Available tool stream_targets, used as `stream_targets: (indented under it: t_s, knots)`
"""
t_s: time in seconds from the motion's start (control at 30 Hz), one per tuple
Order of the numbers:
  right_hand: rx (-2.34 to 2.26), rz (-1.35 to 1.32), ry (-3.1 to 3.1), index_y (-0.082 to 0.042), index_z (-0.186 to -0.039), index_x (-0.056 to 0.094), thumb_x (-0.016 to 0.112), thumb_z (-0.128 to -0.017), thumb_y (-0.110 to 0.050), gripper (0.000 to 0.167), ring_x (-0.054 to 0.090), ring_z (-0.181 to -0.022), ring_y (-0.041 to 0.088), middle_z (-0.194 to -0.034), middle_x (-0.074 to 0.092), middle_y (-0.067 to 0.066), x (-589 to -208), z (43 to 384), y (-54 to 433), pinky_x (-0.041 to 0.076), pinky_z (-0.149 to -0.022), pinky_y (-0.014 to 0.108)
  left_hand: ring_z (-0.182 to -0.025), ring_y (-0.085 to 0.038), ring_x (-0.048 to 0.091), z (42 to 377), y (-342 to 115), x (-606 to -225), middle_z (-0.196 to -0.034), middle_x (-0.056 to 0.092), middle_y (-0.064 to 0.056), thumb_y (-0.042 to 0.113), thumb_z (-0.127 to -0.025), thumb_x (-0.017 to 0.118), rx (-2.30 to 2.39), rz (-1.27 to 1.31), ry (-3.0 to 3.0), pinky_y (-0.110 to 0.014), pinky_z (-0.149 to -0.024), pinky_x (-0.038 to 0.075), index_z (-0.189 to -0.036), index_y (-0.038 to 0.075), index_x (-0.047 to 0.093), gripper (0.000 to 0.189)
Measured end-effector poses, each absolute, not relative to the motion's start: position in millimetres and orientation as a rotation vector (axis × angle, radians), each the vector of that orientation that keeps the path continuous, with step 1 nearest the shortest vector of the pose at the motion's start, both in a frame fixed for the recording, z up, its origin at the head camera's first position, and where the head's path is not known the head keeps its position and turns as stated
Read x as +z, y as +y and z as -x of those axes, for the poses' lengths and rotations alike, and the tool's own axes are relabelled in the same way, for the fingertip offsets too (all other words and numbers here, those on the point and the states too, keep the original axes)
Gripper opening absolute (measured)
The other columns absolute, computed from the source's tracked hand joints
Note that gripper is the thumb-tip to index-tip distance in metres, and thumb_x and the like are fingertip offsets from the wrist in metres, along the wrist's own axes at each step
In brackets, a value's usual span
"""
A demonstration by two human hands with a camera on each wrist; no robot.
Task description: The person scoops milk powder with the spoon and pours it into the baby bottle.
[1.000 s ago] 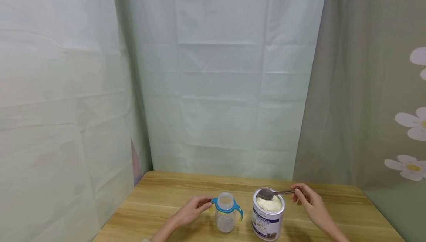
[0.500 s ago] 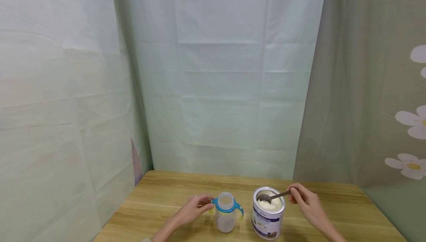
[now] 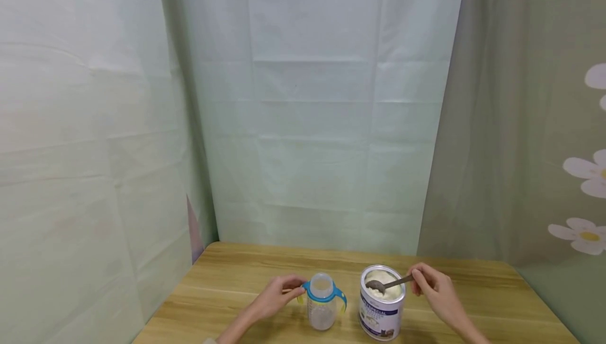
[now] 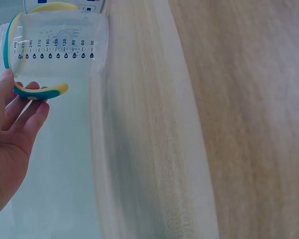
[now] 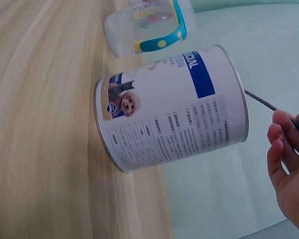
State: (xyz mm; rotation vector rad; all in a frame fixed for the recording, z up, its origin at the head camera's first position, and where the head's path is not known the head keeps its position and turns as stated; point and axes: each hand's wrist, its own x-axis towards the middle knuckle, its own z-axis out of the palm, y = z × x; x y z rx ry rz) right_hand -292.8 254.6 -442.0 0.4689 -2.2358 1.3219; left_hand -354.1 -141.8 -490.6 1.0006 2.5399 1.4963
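Observation:
A clear baby bottle [image 3: 322,313] with a blue and yellow two-handled collar stands uncapped on the table. My left hand [image 3: 279,297] pinches its left handle; the left wrist view shows thumb and fingers around that handle [image 4: 40,93] and measuring marks down the bottle's side. To the right is an open tin [image 3: 379,315] of pale powder [image 3: 389,292], its label facing me. My right hand [image 3: 437,292] holds a dark metal spoon [image 3: 397,282] by the handle end, the bowl down at the powder inside the tin. In the right wrist view the tin hides the spoon's bowl.
The wooden table [image 3: 227,275] has rounded far corners. Pale curtains [image 3: 312,149] hang behind it and on the left, and a darker one with printed daisies [image 3: 587,236] on the right. Bottle and tin stand a short gap apart.
The spoon's bowl has gone down from above the tin's rim into the powder, its handle now slanting up to my right hand, which shifted slightly left. My left hand and the bottle have stayed put.

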Motion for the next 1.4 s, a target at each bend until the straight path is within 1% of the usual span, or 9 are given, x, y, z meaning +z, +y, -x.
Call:
stream_targets:
  t_s: [0.17, 0.27, 0.43, 0.53, 0.6, 0.8, 1.03, 1.2, 1.4]
  knots:
    - [1.477, -0.438, -2.236, -0.003, -0.089, 0.062, 0.049, -0.101, -0.011, 0.02, 0.051, -0.052, 0.009, -0.06, 0.054, -0.002, -442, 294, 253, 0.044, -0.047, 0.025, -0.103, -0.016, 0.068, 353, -140, -489, -0.113, 0.071, -0.008, 0.026, -0.098, 0.057, 1.492, -0.998, 2.553, -0.032, -0.086, 0.055, -0.117, 0.011, 0.067, 0.027]
    - [1.64, -0.354, -2.227, 0.003, -0.094, 0.062, 0.047, -0.103, -0.014, 0.024, 0.05, -0.053, 0.008, -0.062, 0.055, -0.001, -443, 295, 252, 0.044, -0.047, 0.025, -0.102, -0.018, 0.068, 352, -140, -489, -0.114, 0.071, -0.008, 0.024, -0.098, 0.057, 1.493, -1.01, 2.559, -0.032, -0.086, 0.056, -0.118, 0.01, 0.067, 0.027]
    - [1.882, -0.105, -2.229, 0.002, -0.101, 0.064, 0.046, -0.104, -0.025, 0.032, 0.051, -0.058, 0.008, -0.069, 0.056, 0.0, -447, 298, 252, 0.042, -0.049, 0.021, -0.102, -0.017, 0.069, 351, -140, -490, -0.115, 0.07, -0.01, 0.023, -0.098, 0.056, 1.501, -1.029, 2.55, -0.031, -0.085, 0.056, -0.121, 0.008, 0.065, 0.029]
    - [1.942, -0.025, -2.237, 0.004, -0.104, 0.063, 0.044, -0.104, -0.027, 0.037, 0.051, -0.06, 0.007, -0.072, 0.055, 0.001, -448, 299, 252, 0.041, -0.049, 0.02, -0.101, -0.016, 0.068, 351, -141, -489, -0.115, 0.07, -0.011, 0.024, -0.098, 0.056, 1.498, -1.033, 2.545, -0.029, -0.085, 0.055, -0.121, 0.008, 0.065, 0.029]
    - [1.979, 0.01, -2.212, 0.006, -0.105, 0.062, 0.042, -0.105, -0.025, 0.037, 0.051, -0.061, 0.007, -0.074, 0.055, 0.001, -448, 300, 252, 0.042, -0.05, 0.019, -0.101, -0.016, 0.068, 350, -141, -489, -0.114, 0.07, -0.011, 0.025, -0.098, 0.056, 1.495, -1.034, 2.547, -0.029, -0.084, 0.055, -0.121, 0.009, 0.065, 0.029]
    - [2.141, 0.139, -2.102, -0.002, -0.1, 0.064, 0.037, -0.106, -0.021, 0.034, 0.05, -0.062, 0.003, -0.074, 0.056, -0.003, -443, 302, 259, 0.043, -0.053, 0.017, -0.1, -0.013, 0.068, 348, -140, -485, -0.115, 0.07, -0.01, 0.025, -0.098, 0.056, 1.499, -1.02, 2.535, -0.028, -0.084, 0.055, -0.12, 0.009, 0.065, 0.028]
    - [2.312, 0.209, -2.015, -0.01, -0.095, 0.064, 0.034, -0.105, -0.019, 0.033, 0.048, -0.063, 0.001, -0.073, 0.055, -0.008, -443, 301, 266, 0.043, -0.055, 0.014, -0.099, -0.012, 0.068, 351, -141, -488, -0.115, 0.07, -0.01, 0.028, -0.098, 0.055, 1.482, -1.011, 2.536, -0.029, -0.085, 0.055, -0.12, 0.011, 0.066, 0.029]
    - [2.381, 0.242, -2.002, -0.007, -0.097, 0.062, 0.031, -0.103, -0.015, 0.033, 0.047, -0.064, 0.0, -0.075, 0.053, -0.007, -446, 298, 268, 0.041, -0.055, 0.012, -0.098, -0.012, 0.068, 350, -142, -486, -0.115, 0.07, -0.01, 0.027, -0.099, 0.055, 1.478, -1.017, 2.535, -0.029, -0.084, 0.055, -0.12, 0.01, 0.066, 0.029]
    - [2.46, 0.248, -1.949, -0.011, -0.093, 0.061, 0.03, -0.103, -0.014, 0.032, 0.046, -0.064, 0.0, -0.076, 0.051, -0.007, -451, 298, 270, 0.039, -0.054, 0.011, -0.097, -0.011, 0.068, 352, -142, -488, -0.113, 0.071, -0.009, 0.029, -0.098, 0.055, 1.474, -1.008, 2.54, -0.028, -0.083, 0.055, -0.119, 0.011, 0.066, 0.03]
